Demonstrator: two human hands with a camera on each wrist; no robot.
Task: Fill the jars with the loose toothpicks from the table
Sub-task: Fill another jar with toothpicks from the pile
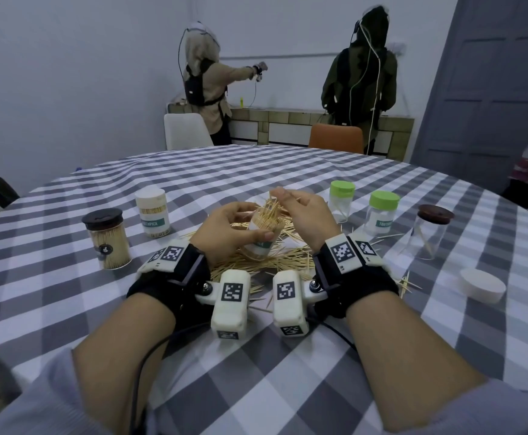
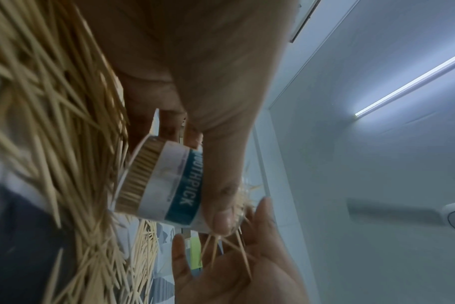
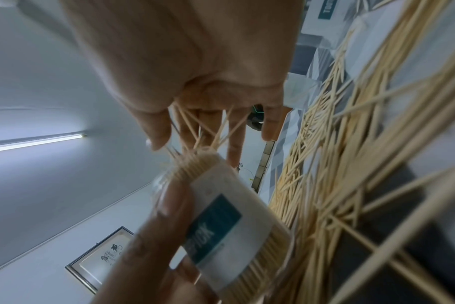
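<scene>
- Head view: the left hand (image 1: 231, 227) grips a tilted, nearly full labelled jar (image 1: 261, 238) above the loose toothpick pile (image 1: 275, 262) on the checked table (image 1: 68, 277).
- The right hand (image 1: 303, 211) pinches a small bunch of toothpicks (image 1: 272, 208) at the jar's mouth.
- Risk: with the jar so packed, the crossed sticks could jam and spill back onto the pile; the tilt could also let some slide out.
- Count: 6 jars in all — 1 held, 2 filled and capped at left, 3 almost empty at right, 2 of them green-lidded; 1 loose white lid (image 1: 482, 284).
</scene>
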